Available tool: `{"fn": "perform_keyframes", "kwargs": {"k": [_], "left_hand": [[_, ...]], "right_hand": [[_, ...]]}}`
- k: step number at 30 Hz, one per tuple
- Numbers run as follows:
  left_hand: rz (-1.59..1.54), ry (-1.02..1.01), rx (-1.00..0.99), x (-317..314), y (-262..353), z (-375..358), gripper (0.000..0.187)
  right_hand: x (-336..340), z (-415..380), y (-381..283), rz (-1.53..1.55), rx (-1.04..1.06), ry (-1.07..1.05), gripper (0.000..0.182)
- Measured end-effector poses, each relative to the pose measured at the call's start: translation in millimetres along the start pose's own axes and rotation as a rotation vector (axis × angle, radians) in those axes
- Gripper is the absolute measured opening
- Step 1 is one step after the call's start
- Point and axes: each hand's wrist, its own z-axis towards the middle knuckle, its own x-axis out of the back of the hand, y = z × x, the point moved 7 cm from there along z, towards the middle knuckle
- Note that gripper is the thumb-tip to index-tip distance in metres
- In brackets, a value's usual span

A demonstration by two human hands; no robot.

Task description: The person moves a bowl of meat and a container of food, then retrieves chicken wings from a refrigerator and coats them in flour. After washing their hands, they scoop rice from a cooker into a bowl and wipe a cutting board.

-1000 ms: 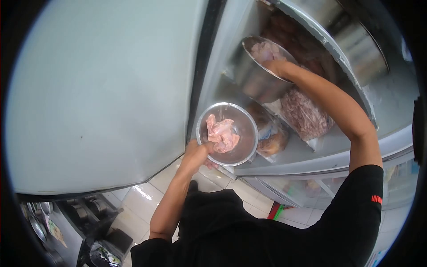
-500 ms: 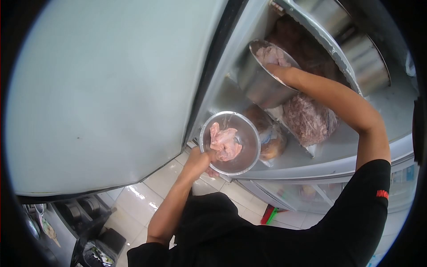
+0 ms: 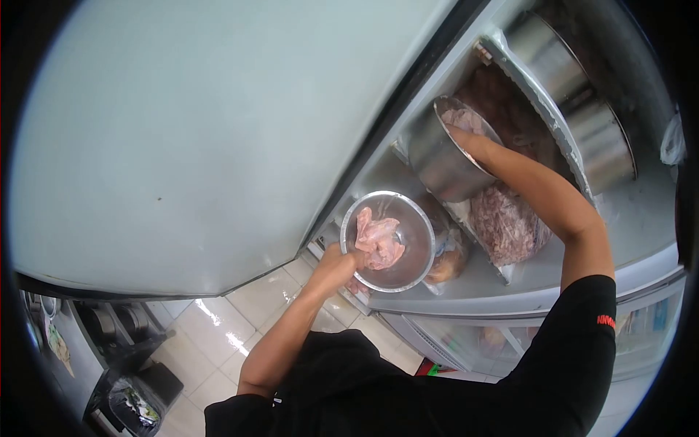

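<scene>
My left hand [image 3: 334, 269] is closed round the rim of a round metal bowl [image 3: 429, 251], holding it in front of the open fridge. Raw pink chicken pieces [image 3: 378, 240] lie in the bowl. My right hand [image 3: 466, 140] reaches into a deep metal pot [image 3: 444, 162] that is tilted on the fridge shelf. More pale raw meat [image 3: 463, 119] shows at the pot's mouth, and my right fingers are hidden inside it. Just below the pot lies a clear plastic bag of ground-looking meat [image 3: 507, 226].
The open fridge door [image 3: 196, 146] fills the left side. Behind a frosted shelf edge [image 3: 535, 95] stand large metal pots [image 3: 608, 146]. Another bagged item [image 3: 445, 266] sits behind the bowl. A bin [image 3: 138, 404] stands on the tiled floor [image 3: 226, 320] at lower left.
My view has shifted, so the fridge and pot appear lower and the door edge farther right. My left hand still holds the bowl, and my right hand remains inside the pot.
</scene>
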Motion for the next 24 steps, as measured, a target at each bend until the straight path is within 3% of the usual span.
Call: {"fn": "perform_keyframes", "kwargs": {"k": [7, 9, 12, 13, 16, 20, 24], "left_hand": [[-0.061, 0.024, 0.004, -3, 8, -5, 0.026], [-0.095, 0.037, 0.005, -6, 11, -6, 0.023], [-0.074, 0.068, -0.036, -8, 18, -14, 0.024], [-0.072, 0.116, -0.039, -9, 27, -25, 0.024], [-0.084, 0.082, -0.071, -11, 33, -27, 0.024], [-0.033, 0.141, -0.091, -11, 45, -38, 0.026], [-0.018, 0.163, -0.122, -12, 48, -41, 0.026]], "right_hand": [[12, 9, 10, 0.052, 0.019, 0.060, 0.004], [27, 6, 8, 0.052, 0.124, 0.230, 0.014], [43, -13, -16, 0.081, 0.187, 0.318, 0.024], [48, -23, -18, 0.433, 0.052, 0.270, 0.024], [72, -59, -40, 0.706, 0.109, 0.392, 0.018], [48, -83, -98, 0.655, 0.179, 0.158, 0.024], [52, -78, -80, 0.619, 0.102, 0.246, 0.016]]}}
